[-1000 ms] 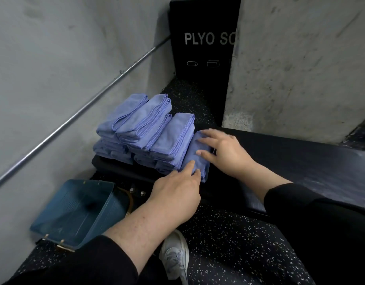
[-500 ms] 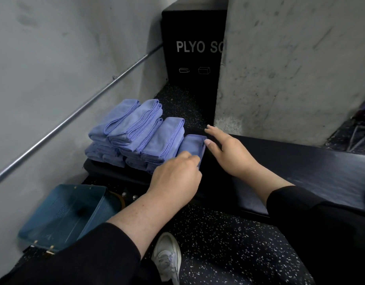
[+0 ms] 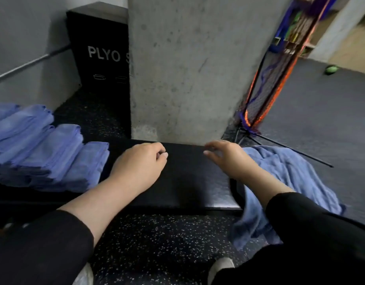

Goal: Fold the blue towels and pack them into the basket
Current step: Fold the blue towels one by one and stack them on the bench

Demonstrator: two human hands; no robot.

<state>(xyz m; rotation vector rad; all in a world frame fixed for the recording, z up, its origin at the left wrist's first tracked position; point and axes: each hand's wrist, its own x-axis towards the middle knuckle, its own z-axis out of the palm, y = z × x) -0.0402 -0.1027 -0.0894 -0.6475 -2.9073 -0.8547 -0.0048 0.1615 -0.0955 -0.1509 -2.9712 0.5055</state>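
Hands off folded towels (image 3: 44, 153), now over bench (image 3: 189, 182)

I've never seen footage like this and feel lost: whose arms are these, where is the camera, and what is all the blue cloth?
No machine here: a person wears a camera on the head, looking down at their own arms. The left hand and right hand hover over a black padded bench, fingers loosely curled, holding nothing. At the left lie folded blue towels in leaning stacks. At the right an unfolded blue towel hangs crumpled off the bench end. Behind stand a concrete pillar and a black box lettered PLYO. No basket shows in this view.
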